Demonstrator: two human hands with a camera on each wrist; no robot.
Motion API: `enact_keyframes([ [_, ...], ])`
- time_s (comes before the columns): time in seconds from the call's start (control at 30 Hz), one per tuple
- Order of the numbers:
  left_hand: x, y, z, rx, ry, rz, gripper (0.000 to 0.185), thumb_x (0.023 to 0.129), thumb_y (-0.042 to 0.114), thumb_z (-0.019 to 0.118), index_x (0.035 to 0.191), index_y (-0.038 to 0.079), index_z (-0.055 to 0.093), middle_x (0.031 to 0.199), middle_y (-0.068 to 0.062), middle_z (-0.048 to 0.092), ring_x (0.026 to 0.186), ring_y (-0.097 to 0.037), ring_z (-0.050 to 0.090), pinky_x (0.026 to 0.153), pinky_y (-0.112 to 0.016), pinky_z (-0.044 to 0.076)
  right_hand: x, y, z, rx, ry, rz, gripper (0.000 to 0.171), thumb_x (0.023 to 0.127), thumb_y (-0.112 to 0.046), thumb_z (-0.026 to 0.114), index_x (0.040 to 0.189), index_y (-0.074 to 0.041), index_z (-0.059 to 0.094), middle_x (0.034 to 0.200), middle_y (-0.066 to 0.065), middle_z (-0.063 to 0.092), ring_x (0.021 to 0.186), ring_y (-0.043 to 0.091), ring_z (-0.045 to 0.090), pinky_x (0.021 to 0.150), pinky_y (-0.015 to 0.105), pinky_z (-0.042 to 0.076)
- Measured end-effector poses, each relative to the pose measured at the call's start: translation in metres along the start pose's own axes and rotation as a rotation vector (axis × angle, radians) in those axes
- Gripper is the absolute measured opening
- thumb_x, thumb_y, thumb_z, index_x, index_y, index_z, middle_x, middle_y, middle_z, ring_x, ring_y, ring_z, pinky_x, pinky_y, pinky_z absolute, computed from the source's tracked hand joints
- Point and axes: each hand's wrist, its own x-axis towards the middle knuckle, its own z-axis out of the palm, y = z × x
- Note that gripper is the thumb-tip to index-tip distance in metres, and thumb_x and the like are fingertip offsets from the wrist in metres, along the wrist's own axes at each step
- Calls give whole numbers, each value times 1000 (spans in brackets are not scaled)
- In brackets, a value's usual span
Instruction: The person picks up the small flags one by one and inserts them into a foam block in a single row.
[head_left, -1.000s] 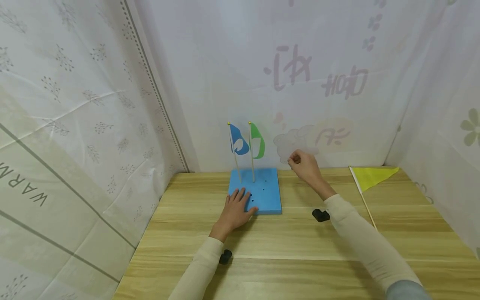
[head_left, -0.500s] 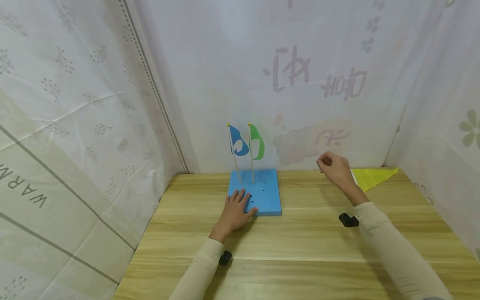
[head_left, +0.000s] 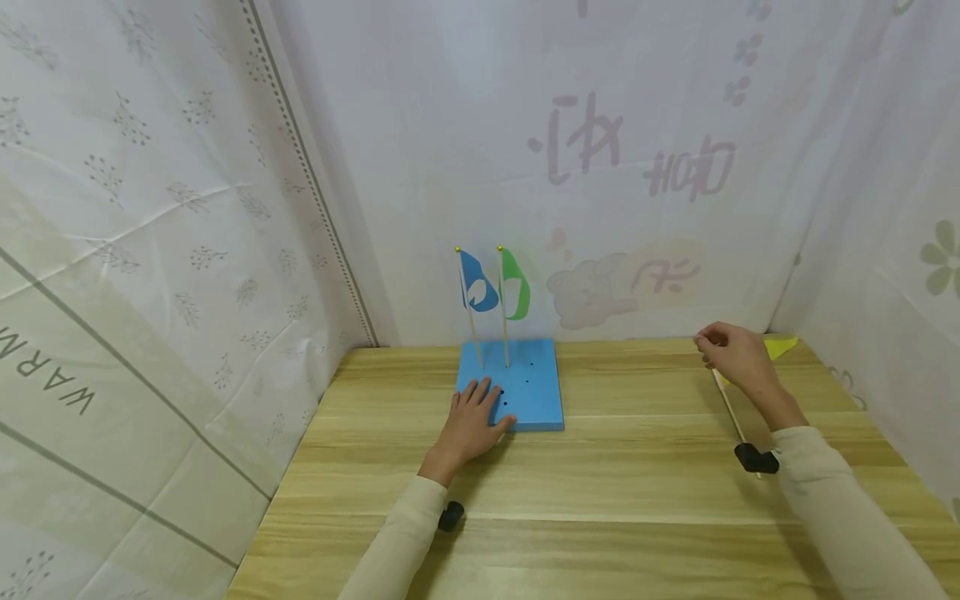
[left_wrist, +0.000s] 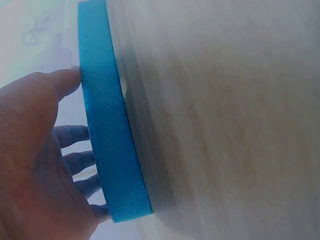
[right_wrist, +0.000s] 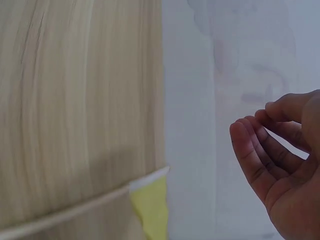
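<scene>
Resting flat on the blue foam block (head_left: 525,387) at the bench's (head_left: 600,483) far edge, the left hand (head_left: 471,421) presses with straight fingers. The right hand (head_left: 731,354) hovers over the yellow flag (head_left: 780,345) in the far right corner — fingers loosely curled, holding nothing.

Head view: high, looking forward and down over the whole wooden table (head_left: 600,492). Left wrist view: very close, sideways along the blue foam block (left_wrist: 107,145), shared with head view (head_left: 536,392). Right wrist view: close, above the yellow flag (right_wrist: 150,202).
</scene>
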Motion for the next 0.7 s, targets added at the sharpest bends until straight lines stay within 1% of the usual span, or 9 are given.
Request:
enact_keyframes([
  [0.1, 0, 0, -1, 6, -2, 0, 71, 107, 48, 62, 162, 7, 46, 173, -20, 34, 162, -45, 26, 129, -71, 20, -5, 15, -8, -13, -9, 18, 34, 110, -23, 57, 119, 7, 71, 103, 29, 76, 71, 19, 75, 56, 25, 57],
  [0.17, -1, 0, -1, 11, -7, -1, 71, 107, 48, 62, 162, 7, 46, 173, -20, 34, 162, -45, 26, 129, -71, 20, -8, 24, -12, -19, -29, 33, 34, 110, -20, 56, 119, 10, 70, 106, 32, 75, 71, 21, 76, 57, 26, 58],
  [0.3, -1, 0, -1, 15, -7, -4, 71, 107, 49, 62, 161, 7, 47, 173, -20, 34, 162, -45, 26, 129, -71, 20, -16, 39, -17, -26, -120, 93, 37, 110, -19, 56, 121, 15, 66, 110, 36, 72, 77, 28, 77, 61, 31, 62],
  [0.37, 0, 0, -1, 17, -4, -5, 70, 107, 49, 62, 161, 7, 47, 172, -20, 34, 162, -45, 26, 129, -71, 20, -21, 45, -18, -24, -166, 122, 37, 110, -18, 57, 121, 17, 64, 109, 36, 72, 79, 30, 78, 62, 33, 63],
  [0.43, 0, -1, 0, 20, -5, -5, 70, 107, 49, 62, 161, 7, 47, 173, -19, 34, 162, -45, 26, 129, -71, 20, -26, 51, -17, -29, -196, 134, 36, 109, -17, 59, 119, 18, 64, 103, 33, 73, 77, 29, 77, 62, 34, 62],
  [0.57, 1, -2, 0, 25, -8, -2, 71, 107, 51, 61, 162, 8, 46, 173, -19, 33, 162, -44, 26, 129, -70, 21, -34, 63, -15, -93, -230, 127, 33, 106, -17, 62, 111, 15, 67, 85, 19, 74, 70, 21, 70, 60, 32, 56],
  [0.63, 0, -1, 0, 24, -9, -1, 71, 107, 51, 61, 162, 8, 46, 173, -19, 33, 162, -44, 25, 129, -70, 21, -37, 68, -13, -132, -244, 121, 31, 105, -18, 64, 107, 13, 70, 80, 13, 73, 71, 19, 65, 63, 33, 53],
  [0.7, 0, -1, -1, 21, -9, 0, 71, 107, 51, 61, 162, 8, 46, 173, -19, 33, 162, -44, 25, 129, -70, 21, -39, 72, -11, -158, -257, 117, 31, 104, -19, 65, 103, 11, 72, 78, 10, 71, 72, 19, 62, 64, 34, 51],
])
